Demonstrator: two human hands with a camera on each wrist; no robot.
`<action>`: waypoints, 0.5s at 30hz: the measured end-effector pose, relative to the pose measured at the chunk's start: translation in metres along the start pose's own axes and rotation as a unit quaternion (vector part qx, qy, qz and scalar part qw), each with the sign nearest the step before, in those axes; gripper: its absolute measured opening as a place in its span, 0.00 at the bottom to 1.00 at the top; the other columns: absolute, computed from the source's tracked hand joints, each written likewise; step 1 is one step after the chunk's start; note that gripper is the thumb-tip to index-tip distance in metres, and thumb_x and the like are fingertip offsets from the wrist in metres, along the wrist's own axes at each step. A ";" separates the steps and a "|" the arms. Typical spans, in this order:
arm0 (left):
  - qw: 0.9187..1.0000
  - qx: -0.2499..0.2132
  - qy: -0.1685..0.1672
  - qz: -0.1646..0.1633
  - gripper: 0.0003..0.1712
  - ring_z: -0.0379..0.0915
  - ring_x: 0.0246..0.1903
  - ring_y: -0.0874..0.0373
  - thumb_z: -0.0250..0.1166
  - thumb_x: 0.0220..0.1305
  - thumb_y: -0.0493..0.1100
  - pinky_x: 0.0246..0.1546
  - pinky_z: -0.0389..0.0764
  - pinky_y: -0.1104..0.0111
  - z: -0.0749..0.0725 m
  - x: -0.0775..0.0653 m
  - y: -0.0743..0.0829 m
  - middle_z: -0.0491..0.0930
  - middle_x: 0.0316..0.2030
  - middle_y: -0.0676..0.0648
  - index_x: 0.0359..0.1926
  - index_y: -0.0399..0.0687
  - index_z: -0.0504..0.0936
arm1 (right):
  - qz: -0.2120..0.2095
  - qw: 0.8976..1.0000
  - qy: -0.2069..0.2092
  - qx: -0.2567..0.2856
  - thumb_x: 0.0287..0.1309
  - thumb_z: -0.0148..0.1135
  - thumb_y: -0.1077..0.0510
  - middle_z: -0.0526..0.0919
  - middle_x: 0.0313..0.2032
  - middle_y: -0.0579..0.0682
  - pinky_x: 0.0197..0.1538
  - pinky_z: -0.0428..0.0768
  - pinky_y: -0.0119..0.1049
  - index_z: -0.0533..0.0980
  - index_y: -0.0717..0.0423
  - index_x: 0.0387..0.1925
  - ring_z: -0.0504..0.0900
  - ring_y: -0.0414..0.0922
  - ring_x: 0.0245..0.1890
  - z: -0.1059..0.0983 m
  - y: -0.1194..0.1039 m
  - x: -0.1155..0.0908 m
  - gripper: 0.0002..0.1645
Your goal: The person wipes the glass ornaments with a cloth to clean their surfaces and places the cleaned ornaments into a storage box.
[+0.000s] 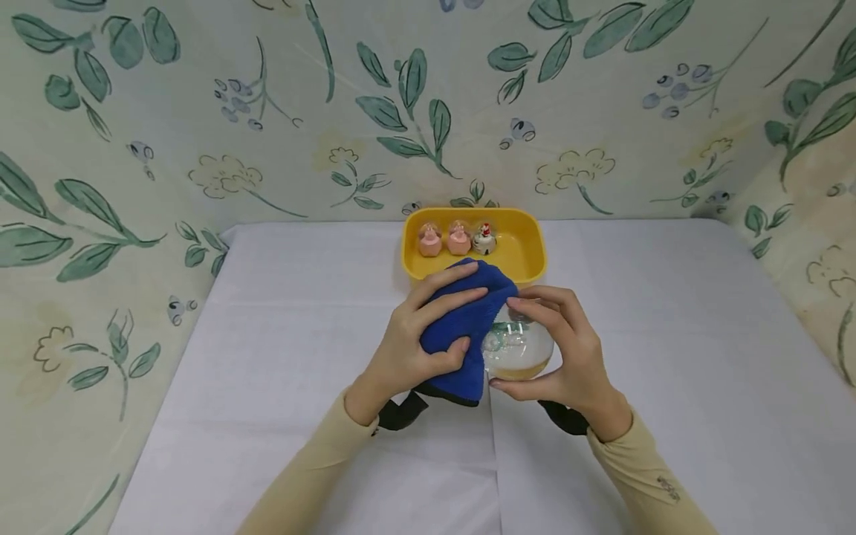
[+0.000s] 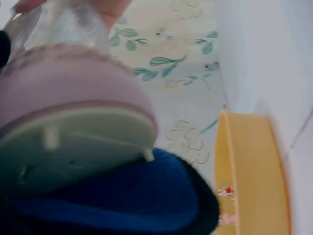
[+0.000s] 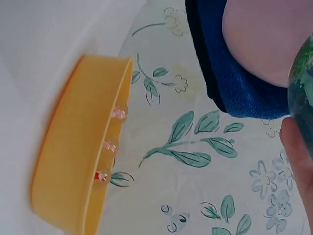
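In the head view my left hand (image 1: 417,342) holds a folded blue cloth (image 1: 470,327) with a black edge, fingers spread over it. My right hand (image 1: 568,357) grips a clear snow globe (image 1: 521,348), with fingertips at its top and the thumb below. The left wrist view brings out the pink base (image 2: 73,81) of the globe, its pale underside (image 2: 93,137) and small feet, and the blue cloth (image 2: 146,196) close against it. The right wrist view has the cloth (image 3: 244,98) behind the pink base (image 3: 259,39), with my right fingers at the glass.
A yellow tray (image 1: 528,249) stands behind the hands at the table's back edge. In it are two small pink figures (image 1: 430,241) and a white one (image 1: 484,239) with a red top, in a row on the left. White cloth (image 1: 301,312) covers the table; leaf-patterned fabric (image 1: 267,111) rises behind.
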State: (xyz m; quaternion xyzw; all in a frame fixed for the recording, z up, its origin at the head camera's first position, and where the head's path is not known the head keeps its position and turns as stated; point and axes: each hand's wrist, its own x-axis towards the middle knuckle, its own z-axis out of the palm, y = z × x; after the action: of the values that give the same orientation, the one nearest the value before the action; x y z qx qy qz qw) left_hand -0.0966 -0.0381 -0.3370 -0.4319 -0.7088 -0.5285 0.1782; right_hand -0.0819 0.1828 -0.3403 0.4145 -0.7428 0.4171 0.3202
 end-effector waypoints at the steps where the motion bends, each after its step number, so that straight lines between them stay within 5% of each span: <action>1: 1.000 0.011 0.008 0.001 0.26 0.58 0.65 0.47 0.58 0.59 0.46 0.61 0.67 0.55 0.003 -0.003 -0.001 0.63 0.66 0.42 0.57 0.38 0.76 | 0.009 1.000 0.012 -0.003 0.41 0.70 0.31 0.71 0.46 0.70 0.57 0.72 0.29 0.73 0.71 0.48 0.72 0.48 0.53 0.001 0.001 -0.001 0.49; 8: 0.992 0.091 0.087 0.021 0.26 0.59 0.63 0.44 0.59 0.58 0.45 0.63 0.62 0.52 0.025 -0.013 -0.006 0.65 0.65 0.41 0.57 0.39 0.76 | 0.124 0.990 0.063 0.019 0.41 0.71 0.32 0.73 0.46 0.68 0.48 0.76 0.24 0.72 0.74 0.51 0.74 0.46 0.47 0.011 0.001 -0.010 0.52; 12: 0.988 0.110 0.109 0.017 0.26 0.60 0.63 0.45 0.60 0.58 0.45 0.63 0.62 0.52 0.032 -0.013 -0.010 0.65 0.65 0.41 0.57 0.39 0.77 | 0.265 0.962 0.061 0.007 0.43 0.76 0.46 0.74 0.49 0.59 0.39 0.76 0.27 0.72 0.64 0.57 0.72 0.45 0.42 0.013 -0.008 -0.010 0.43; 15: 0.991 0.084 0.106 -0.002 0.26 0.60 0.63 0.46 0.60 0.57 0.44 0.63 0.63 0.53 0.029 -0.011 -0.013 0.65 0.65 0.42 0.57 0.39 0.77 | 0.339 0.940 0.006 0.029 0.41 0.76 0.60 0.71 0.55 0.56 0.39 0.76 0.29 0.67 0.58 0.63 0.71 0.47 0.46 0.010 -0.015 -0.008 0.45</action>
State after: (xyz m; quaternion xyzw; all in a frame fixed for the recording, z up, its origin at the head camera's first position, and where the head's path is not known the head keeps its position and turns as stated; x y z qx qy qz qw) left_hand -0.0945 -0.0174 -0.3638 -0.3553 -0.7287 -0.5102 0.2872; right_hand -0.0664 0.1728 -0.3463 0.1441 -0.8250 0.5248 0.1523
